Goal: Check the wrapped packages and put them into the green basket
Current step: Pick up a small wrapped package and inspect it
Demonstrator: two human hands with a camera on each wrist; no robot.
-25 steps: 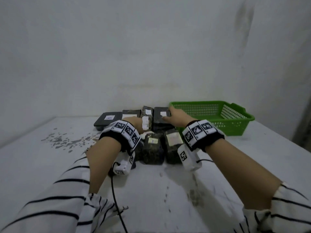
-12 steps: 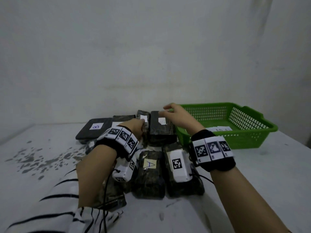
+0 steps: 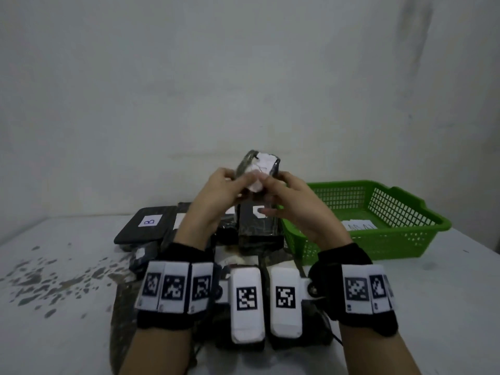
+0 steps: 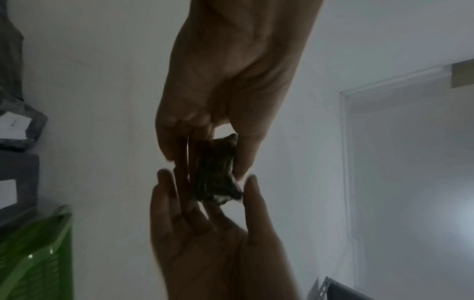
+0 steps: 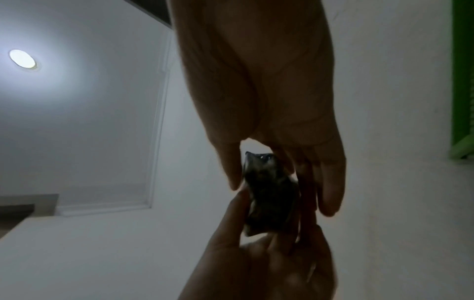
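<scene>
One wrapped package is up for checking, pinched between the left hand and right hand above the tabletop. Several packages wait at centre; the green basket, right, holds little (one labelled item, apparently).

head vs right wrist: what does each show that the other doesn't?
Head only: the white label on the raised package, the B-labelled package and others on the table, and the green basket with a white-labelled item inside. Right wrist only: the ceiling light and the held package's dark underside. Both: left hand and right hand gripping the package.
</scene>
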